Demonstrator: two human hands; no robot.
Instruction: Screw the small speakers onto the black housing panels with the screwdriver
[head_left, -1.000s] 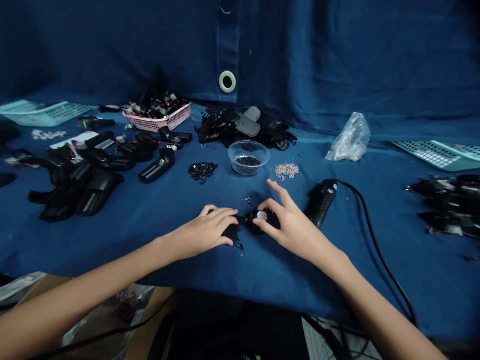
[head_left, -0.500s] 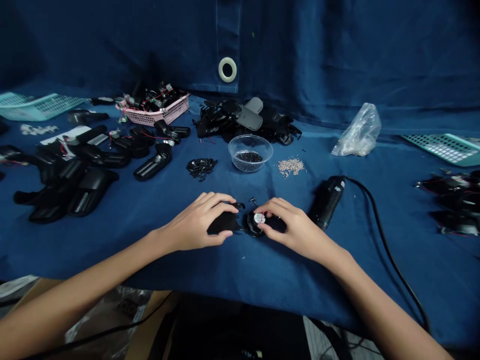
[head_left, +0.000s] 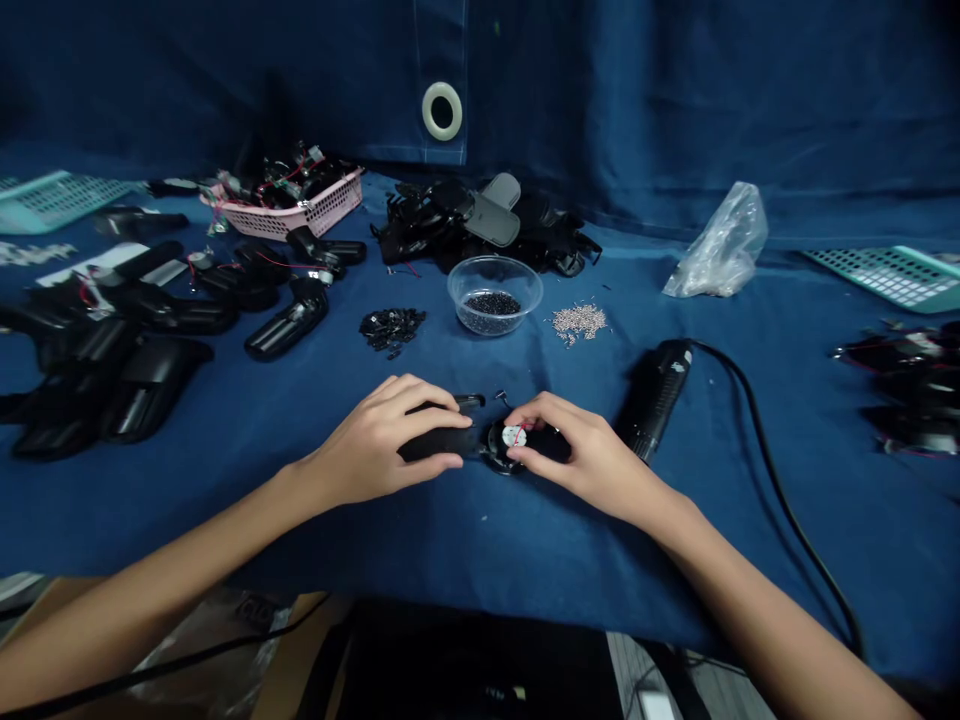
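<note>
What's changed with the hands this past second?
On the right hand, a raised finger has folded toward the white-topped motor. More black casing shows between thumb and fingers of the left hand. The clear bowl and silvery pile stay put.

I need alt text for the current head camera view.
A person's left hand lies over a black part on a blue cloth, while the right hand pinches a round white piece with a red wire. Behind, a clear bowl sits between a black pile and a silvery pile.

Seemingly white disc [head_left: 511, 437], red wire [head_left: 519, 434]
</note>
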